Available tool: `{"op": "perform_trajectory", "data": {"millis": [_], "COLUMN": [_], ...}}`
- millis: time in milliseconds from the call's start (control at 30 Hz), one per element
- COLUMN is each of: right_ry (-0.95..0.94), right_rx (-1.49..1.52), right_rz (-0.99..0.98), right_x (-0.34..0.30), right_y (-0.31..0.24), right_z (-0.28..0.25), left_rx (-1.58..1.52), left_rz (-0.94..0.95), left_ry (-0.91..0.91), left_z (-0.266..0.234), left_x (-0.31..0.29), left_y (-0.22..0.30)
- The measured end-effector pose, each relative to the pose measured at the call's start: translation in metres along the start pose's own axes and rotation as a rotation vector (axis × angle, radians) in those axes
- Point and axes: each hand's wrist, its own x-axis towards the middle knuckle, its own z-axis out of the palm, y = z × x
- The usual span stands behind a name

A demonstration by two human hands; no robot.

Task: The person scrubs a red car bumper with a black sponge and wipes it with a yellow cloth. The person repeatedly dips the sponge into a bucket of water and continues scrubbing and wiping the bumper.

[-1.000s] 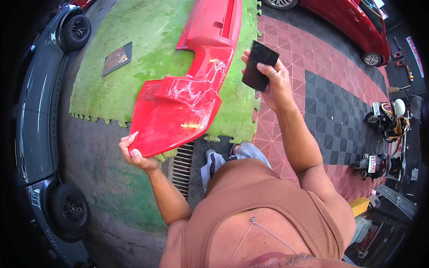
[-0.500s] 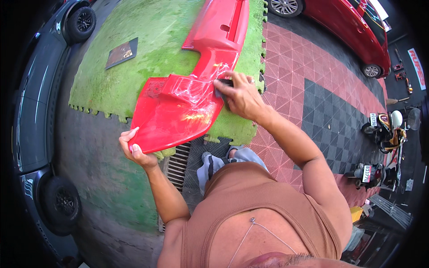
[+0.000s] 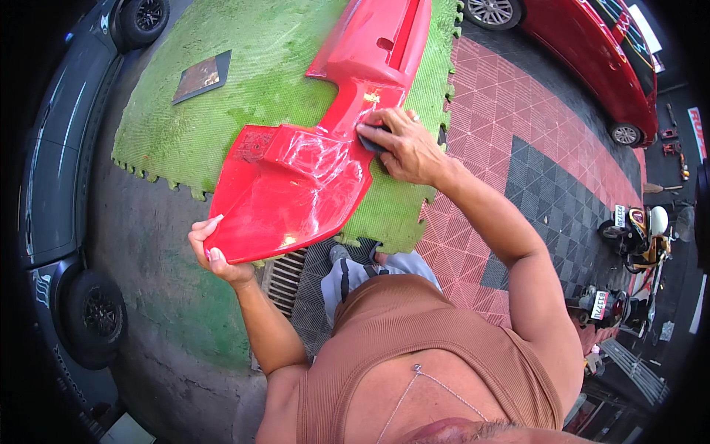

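Note:
A large glossy red car body panel [image 3: 277, 203], shaped like part of a bumper, stretches away from me over a green foam mat. My left hand [image 3: 216, 255] grips its near left corner, thumb on top and fingers curled at the edge. Against the panel's right edge, near the narrow middle, my right hand [image 3: 405, 148] presses a small dark pad [image 3: 374, 142]. Its fingers are closed around the pad, which they partly cover. Bright reflections lie on the curved red surface.
The green foam mat [image 3: 277, 37] bears a dark flat sheet [image 3: 201, 78] with a brownish patch. A dark vehicle [image 3: 63, 163] stands at left and a red car [image 3: 569, 59] at upper right. Motorcycles [image 3: 640, 229] are at far right. A floor grate [image 3: 285, 281] lies near my feet.
The panel's near corner and my left hand have shifted slightly left and toward me in the view. My right hand stays at the right edge with the pad; its fingers have changed angle slightly.

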Motion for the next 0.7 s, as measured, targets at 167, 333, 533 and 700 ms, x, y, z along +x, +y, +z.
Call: {"op": "perform_trajectory", "data": {"millis": [167, 333, 533, 700], "right_ry": [-0.094, -0.191, -0.178, -0.101], "right_rx": [0.063, 0.178, 0.231, 0.192], "right_rz": [-0.185, -0.238, -0.248, -0.198], "right_x": [0.015, 0.023, 0.037, 0.028], "right_y": [0.02, 0.032, 0.029, 0.02], "right_z": [-0.003, -0.006, -0.007, -0.007], "left_rx": [0.017, -0.027, -0.014, 0.008], "left_rz": [-0.011, -0.047, -0.056, -0.04], "left_ry": [0.016, 0.067, 0.063, 0.067], "left_z": [-0.001, -0.003, -0.004, -0.004], "left_x": [-0.001, -0.006, -0.008, -0.009], "left_y": [-0.002, -0.003, -0.002, -0.004]}}
